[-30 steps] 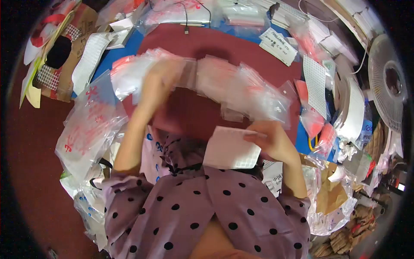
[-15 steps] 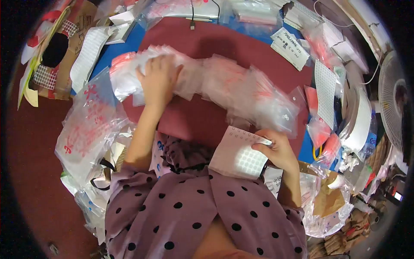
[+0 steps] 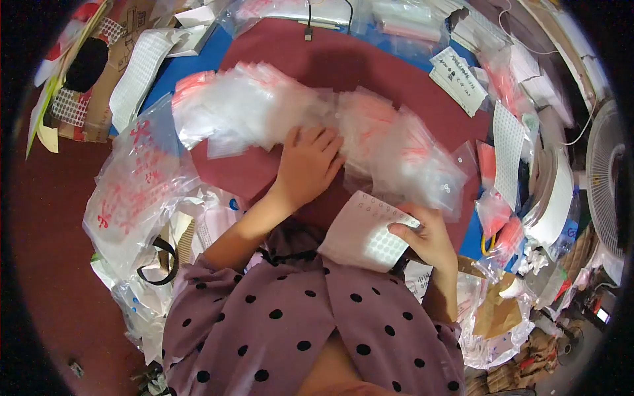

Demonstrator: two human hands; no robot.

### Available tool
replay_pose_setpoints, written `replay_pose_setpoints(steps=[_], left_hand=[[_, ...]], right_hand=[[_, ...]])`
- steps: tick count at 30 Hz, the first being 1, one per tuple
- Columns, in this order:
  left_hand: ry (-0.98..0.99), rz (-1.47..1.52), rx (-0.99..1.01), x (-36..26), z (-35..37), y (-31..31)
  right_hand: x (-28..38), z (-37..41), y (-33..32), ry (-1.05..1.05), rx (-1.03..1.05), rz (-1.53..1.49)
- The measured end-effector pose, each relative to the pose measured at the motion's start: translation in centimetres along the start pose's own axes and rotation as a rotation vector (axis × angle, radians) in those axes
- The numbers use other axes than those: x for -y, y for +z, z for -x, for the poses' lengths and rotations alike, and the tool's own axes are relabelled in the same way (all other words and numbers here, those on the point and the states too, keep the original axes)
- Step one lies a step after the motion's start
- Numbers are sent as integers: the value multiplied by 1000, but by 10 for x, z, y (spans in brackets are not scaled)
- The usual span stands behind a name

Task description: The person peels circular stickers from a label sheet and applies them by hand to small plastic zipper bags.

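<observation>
A fanned row of small clear zip bags (image 3: 251, 109) with red-pink top edges curves across the dark red board (image 3: 389, 63). My left hand (image 3: 309, 164) lies palm down at the near edge of the row's middle, fingers stretched out and touching the bags. Between the thumb and fingers of my right hand (image 3: 428, 239) is a white sheet of round stickers (image 3: 360, 228), held tilted in front of my body. Rows of small ring shapes run along its top. A few small round stickers (image 3: 445, 189) show on the bags at the right end.
Blue tabletop (image 3: 173, 78) shows around the board. A large printed plastic bag (image 3: 142, 178) slumps at the left. Handwritten cards (image 3: 459, 80) lie at the back right, beside more sticker sheets (image 3: 507, 148). A fan (image 3: 604, 178) stands at the far right, and a cable (image 3: 308, 30) reaches over the back.
My left hand has slid right and nearer to me, from the left part of the bag row to its middle. My right hand keeps the sticker sheet in nearly the same place.
</observation>
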State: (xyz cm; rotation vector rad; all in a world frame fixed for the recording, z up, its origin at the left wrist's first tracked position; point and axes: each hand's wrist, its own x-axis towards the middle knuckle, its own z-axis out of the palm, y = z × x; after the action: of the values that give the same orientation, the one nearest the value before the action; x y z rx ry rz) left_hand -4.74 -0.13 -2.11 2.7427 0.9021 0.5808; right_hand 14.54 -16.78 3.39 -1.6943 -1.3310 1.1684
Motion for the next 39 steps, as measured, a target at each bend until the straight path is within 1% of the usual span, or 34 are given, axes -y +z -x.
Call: replay_pose_setpoints(steps=[1, 3, 4, 5, 7, 8, 9, 10, 11, 12, 13, 15, 16, 18, 19, 21, 22, 24, 26, 28, 30, 31, 33, 35, 37, 39], left_hand=[[2, -8, -7, 0, 0, -4], [5, -11, -14, -1, 2, -16], [-24, 367, -34, 1, 3, -24], [-56, 747, -50, 0, 4, -32], [-174, 1164, 311, -22, 5, -51], [-72, 1075, 344, -25, 7, -53], [-66, 1084, 350, -25, 9, -51], [-107, 1031, 261, -25, 11, -49], [-147, 979, 173, -25, 14, -47], [-305, 1111, 195, -27, 15, -49], [-299, 1120, 200, -30, 14, -51], [-539, 1420, 213, -35, 14, -54], [-537, 1427, 217, -36, 14, -54], [-621, 1388, 339, -37, 14, -53], [-621, 1389, 341, -35, 15, -52], [-545, 1396, 349, -30, 17, -47], [-546, 1395, 355, -31, 17, -47], [-622, 1551, 364, -34, 16, -46], [-604, 1537, 352, -44, 11, -48], [-586, 1522, 338, -49, 7, -53], [-609, 1407, 396, -50, 6, -57], [-608, 1408, 399, -50, 6, -57], [-540, 1267, 313, -52, 6, -55], [-552, 1251, 304, -54, 6, -54], [-566, 1235, 296, -55, 5, -53], [-627, 1363, 362, -55, 4, -53]], right_hand=[[1, -1, 0, 1, 0, 2], [4, -7, 2, -217, -100, 71], [7, -9, 3, -214, -105, 72], [13, -11, 2, -141, -89, 82], [25, -15, 3, -31, -57, 96], [27, -18, 4, -25, -62, 101], [29, -19, 4, -75, -34, 120], [29, -20, 4, -121, -6, 138], [27, -21, 4, -82, 21, 93], [30, -22, 3, -59, -10, 49], [33, -24, 3, -38, -41, 6], [27, -22, 3, -8, -80, 9], [26, -21, 4, -12, -100, 18], [27, -19, 7, -16, -119, 27], [28, -18, 10, -16, -141, 64], [28, -16, 11, -16, -165, 99], [28, -14, 10, -35, -180, 91], [27, -13, 7, -49, -200, 81], [27, -15, 3, -185, -226, 142], [31, -12, 1, -156, -207, 160], [33, -11, -1, -129, -185, 178], [32, -10, -3, -103, -151, 153], [34, -11, -7, -75, -119, 128], [37, -12, -13, -78, -153, 89], [34, -10, -15, -74, -142, 101], [32, -8, -17, -70, -130, 113]])
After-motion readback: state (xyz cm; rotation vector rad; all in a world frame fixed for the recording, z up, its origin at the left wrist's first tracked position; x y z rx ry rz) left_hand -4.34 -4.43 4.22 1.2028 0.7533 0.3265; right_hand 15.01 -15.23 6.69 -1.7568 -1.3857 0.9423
